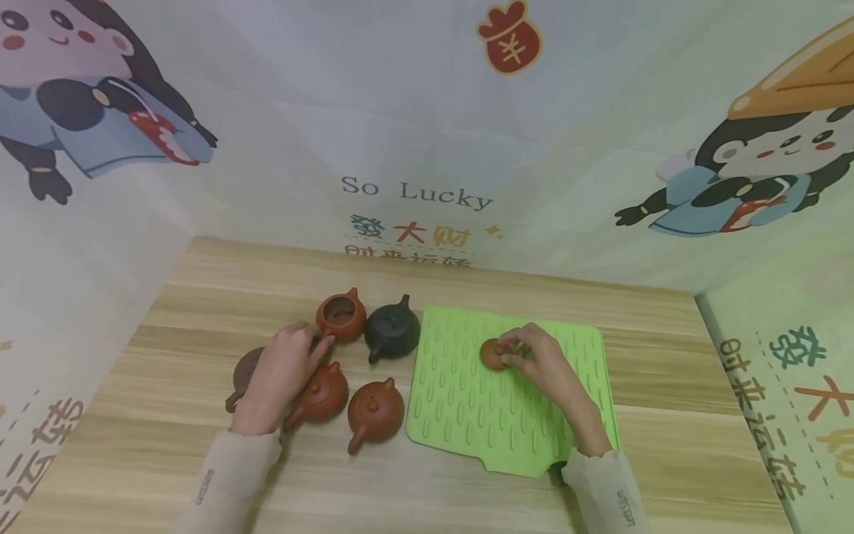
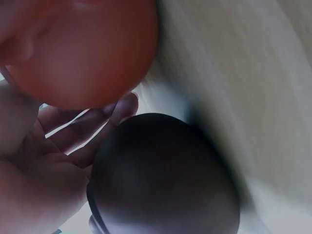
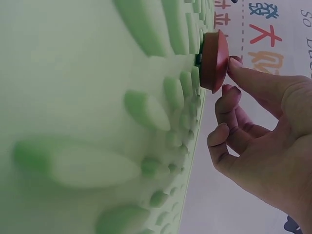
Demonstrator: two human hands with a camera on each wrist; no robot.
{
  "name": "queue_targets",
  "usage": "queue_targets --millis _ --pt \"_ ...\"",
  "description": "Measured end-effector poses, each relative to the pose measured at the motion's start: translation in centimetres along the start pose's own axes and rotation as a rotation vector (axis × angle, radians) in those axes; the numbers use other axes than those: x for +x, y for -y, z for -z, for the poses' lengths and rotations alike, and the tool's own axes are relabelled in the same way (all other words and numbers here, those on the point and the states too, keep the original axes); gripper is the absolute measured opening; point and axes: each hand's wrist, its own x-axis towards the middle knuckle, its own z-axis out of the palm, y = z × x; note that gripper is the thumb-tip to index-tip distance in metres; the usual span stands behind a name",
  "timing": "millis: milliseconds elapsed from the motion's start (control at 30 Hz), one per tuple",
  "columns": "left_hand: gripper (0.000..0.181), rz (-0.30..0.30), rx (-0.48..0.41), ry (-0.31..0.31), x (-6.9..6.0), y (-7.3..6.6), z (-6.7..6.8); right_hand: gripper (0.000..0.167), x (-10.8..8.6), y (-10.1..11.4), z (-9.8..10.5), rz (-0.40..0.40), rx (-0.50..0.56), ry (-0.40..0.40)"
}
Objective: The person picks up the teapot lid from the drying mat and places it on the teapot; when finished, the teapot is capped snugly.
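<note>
With thumb and fingers, my right hand [image 1: 543, 363] pinches the knob of a small reddish-brown teapot lid [image 1: 492, 354] over the green ridged mat [image 1: 460, 415]. The right wrist view shows the lid [image 3: 213, 61] at the mat's surface, rim tilted on edge in that view. My left hand [image 1: 283, 367] reaches among the teapots, its thumb and fingers at the handle of a lidless red clay teapot [image 1: 342, 315]. The grip is partly hidden. Close by are a brown teapot [image 1: 247, 367], partly covered by the hand, and a lidded red teapot [image 1: 325, 394].
A black teapot [image 1: 394, 330] stands beside the mat's left edge. Another lidded red teapot [image 1: 376, 410] is nearer the front. A small dark object [image 1: 558, 472] shows by the right sleeve. Printed cloth walls [image 1: 427, 133] surround the wooden table [image 1: 320, 489].
</note>
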Motion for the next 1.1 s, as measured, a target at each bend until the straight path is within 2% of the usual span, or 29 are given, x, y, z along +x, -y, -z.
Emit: queue_targets --millis 233,767,967,1100 --pt "0.023 0.044 0.007 0.009 0.29 -0.26 -0.11 0.026 0.16 -0.12 -0.18 0.031 0.013 -0.014" --pt "0.019 0.031 0.028 -0.031 0.28 -0.43 -0.50 0.020 0.19 -0.40 -0.34 0.012 0.058 -0.026" --pt "0.018 0.025 0.031 -0.044 0.33 -0.33 -0.62 0.015 0.29 0.03 -0.43 0.023 0.080 -0.029" --pt "0.018 0.018 0.025 -0.050 0.20 -0.44 -0.53 0.015 0.45 0.32 -0.56 0.001 0.086 -0.035"
